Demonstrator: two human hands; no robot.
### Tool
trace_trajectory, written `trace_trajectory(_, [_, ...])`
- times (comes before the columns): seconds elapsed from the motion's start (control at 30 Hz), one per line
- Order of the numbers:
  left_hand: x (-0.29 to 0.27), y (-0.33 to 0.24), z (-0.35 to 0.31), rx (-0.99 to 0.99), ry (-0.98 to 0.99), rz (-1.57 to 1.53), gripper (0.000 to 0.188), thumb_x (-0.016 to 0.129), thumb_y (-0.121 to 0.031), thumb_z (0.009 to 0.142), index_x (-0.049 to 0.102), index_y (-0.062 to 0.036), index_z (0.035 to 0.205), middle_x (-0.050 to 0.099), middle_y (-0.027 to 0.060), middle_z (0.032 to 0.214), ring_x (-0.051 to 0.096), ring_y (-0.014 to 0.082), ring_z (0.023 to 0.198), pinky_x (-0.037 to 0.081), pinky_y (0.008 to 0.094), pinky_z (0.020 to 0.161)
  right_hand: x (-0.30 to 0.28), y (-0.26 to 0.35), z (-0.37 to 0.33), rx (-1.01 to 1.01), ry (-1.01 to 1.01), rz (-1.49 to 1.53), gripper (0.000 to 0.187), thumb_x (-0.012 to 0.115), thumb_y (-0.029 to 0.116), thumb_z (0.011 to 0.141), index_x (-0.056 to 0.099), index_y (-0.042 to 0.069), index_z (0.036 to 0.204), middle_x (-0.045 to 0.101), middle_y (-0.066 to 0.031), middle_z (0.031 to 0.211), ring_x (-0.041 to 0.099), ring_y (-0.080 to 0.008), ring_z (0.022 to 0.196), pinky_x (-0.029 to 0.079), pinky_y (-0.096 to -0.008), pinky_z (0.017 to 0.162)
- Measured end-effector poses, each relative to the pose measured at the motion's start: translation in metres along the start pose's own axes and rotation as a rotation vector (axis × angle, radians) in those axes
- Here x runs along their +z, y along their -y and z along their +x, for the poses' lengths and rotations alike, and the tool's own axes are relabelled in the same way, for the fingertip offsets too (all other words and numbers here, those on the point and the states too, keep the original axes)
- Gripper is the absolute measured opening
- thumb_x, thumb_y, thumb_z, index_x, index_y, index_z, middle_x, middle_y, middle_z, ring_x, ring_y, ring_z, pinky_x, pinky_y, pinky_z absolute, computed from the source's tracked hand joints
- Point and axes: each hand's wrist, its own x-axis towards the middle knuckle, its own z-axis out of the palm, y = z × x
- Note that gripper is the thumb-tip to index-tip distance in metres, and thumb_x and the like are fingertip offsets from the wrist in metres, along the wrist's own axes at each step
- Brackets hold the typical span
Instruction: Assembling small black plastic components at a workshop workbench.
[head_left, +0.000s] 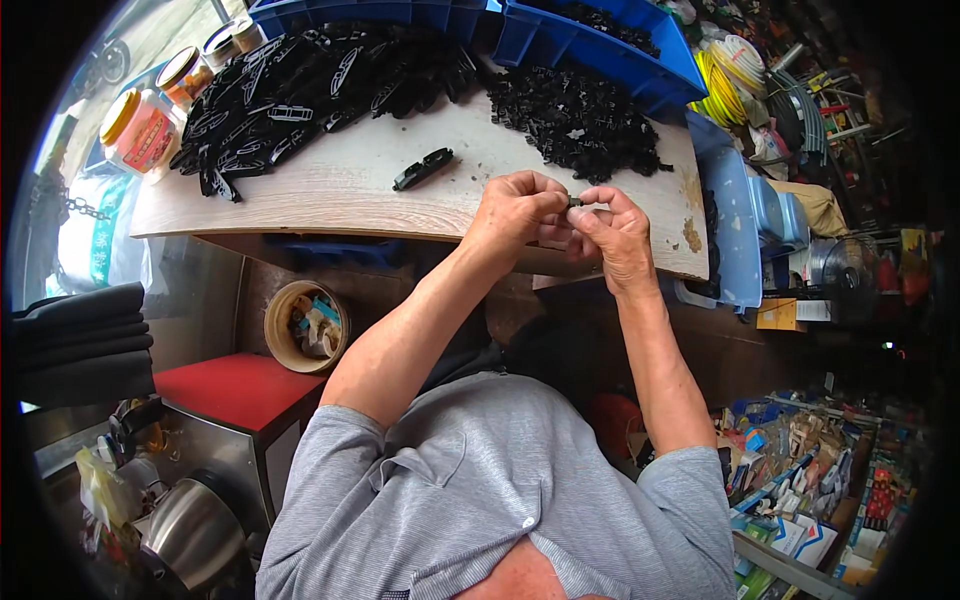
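Observation:
Over the table's front edge, my left hand (518,208) and my right hand (614,232) meet with fingertips pinched together. Between them shows a small dark plastic piece (574,201), mostly covered by the fingers; its exact shape is hidden. Just left of my hands, a single long black plastic part (423,170) lies alone on the pale wooden table (340,195). Behind it spreads a large heap of long black plastic parts (290,113). A second heap, of small black plastic pieces (575,120), lies beyond my hands toward the right.
Blue crates (600,50) stand along the table's back. Jars with orange lids (140,130) sit at its left end. A round bin with scraps (277,335) is on the floor beside a red-topped cabinet (235,388). Shelves of mixed goods (800,450) fill the right side.

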Motion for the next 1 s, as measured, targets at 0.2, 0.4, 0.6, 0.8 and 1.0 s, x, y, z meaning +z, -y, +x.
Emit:
trace_trajectory(0.2, [-0.004, 0.001, -0.006, 0.026, 0.009, 0.01, 0.012, 0.066, -0.006, 0.089, 0.063, 0.0024, 0.096, 0.064, 0.0065, 0.083, 0.066, 0.0136, 0.072, 0.059, 0.0264, 0.066, 0.004, -0.013, 0.002, -0.048, -0.01, 0.038, 0.017, 0.072, 0.011, 0.088, 0.062, 0.006, 0.101, 0.061, -0.0016, 0.066, 0.059, -0.0101, 0.052, 0.049, -0.0244, 0.048])
trace_trajectory(0.4, [-0.028, -0.011, -0.034, 0.726, -0.472, 1.069, 0.029, 0.071, -0.016, 0.089, 0.064, 0.0012, 0.111, 0.07, 0.0108, 0.08, 0.066, 0.0156, 0.066, 0.052, 0.0276, 0.059, 0.005, -0.016, 0.001, -0.089, 0.019, 0.074, 0.012, 0.07, 0.014, 0.09, 0.063, 0.008, 0.098, 0.052, -0.0012, 0.054, 0.06, -0.0142, 0.05, 0.054, -0.0306, 0.048])
trace_trajectory(0.6, [-0.075, -0.04, -0.039, 0.738, -0.664, 1.65, 0.031, 0.071, -0.03, 0.086, 0.064, -0.0045, 0.102, 0.068, 0.0139, 0.082, 0.067, 0.0328, 0.076, 0.053, 0.0406, 0.07, 0.009, -0.014, 0.003, -0.052, -0.048, 0.107, 0.011, 0.069, 0.015, 0.09, 0.063, 0.008, 0.098, 0.053, -0.0023, 0.053, 0.062, -0.0163, 0.052, 0.057, -0.0337, 0.048])
trace_trajectory(0.8, [-0.068, -0.031, -0.045, 0.741, -0.547, 1.766, 0.024, 0.07, -0.02, 0.081, 0.063, -0.0098, 0.101, 0.06, 0.0121, 0.091, 0.059, 0.0324, 0.086, 0.05, 0.0442, 0.07, 0.013, -0.015, 0.005, -0.033, -0.078, 0.107, 0.011, 0.068, 0.016, 0.09, 0.063, 0.008, 0.096, 0.054, -0.0029, 0.053, 0.063, -0.0168, 0.054, 0.058, -0.0334, 0.048])
trace_trajectory(1.0, [-0.074, -0.034, -0.045, 0.813, -0.502, 1.751, 0.028, 0.068, -0.011, 0.078, 0.06, -0.0071, 0.104, 0.061, 0.0112, 0.098, 0.057, 0.0331, 0.094, 0.05, 0.0433, 0.077, 0.016, -0.016, 0.006, -0.03, -0.113, 0.14, 0.012, 0.068, 0.018, 0.09, 0.064, 0.008, 0.096, 0.055, -0.0033, 0.053, 0.064, -0.0174, 0.055, 0.06, -0.0343, 0.051])
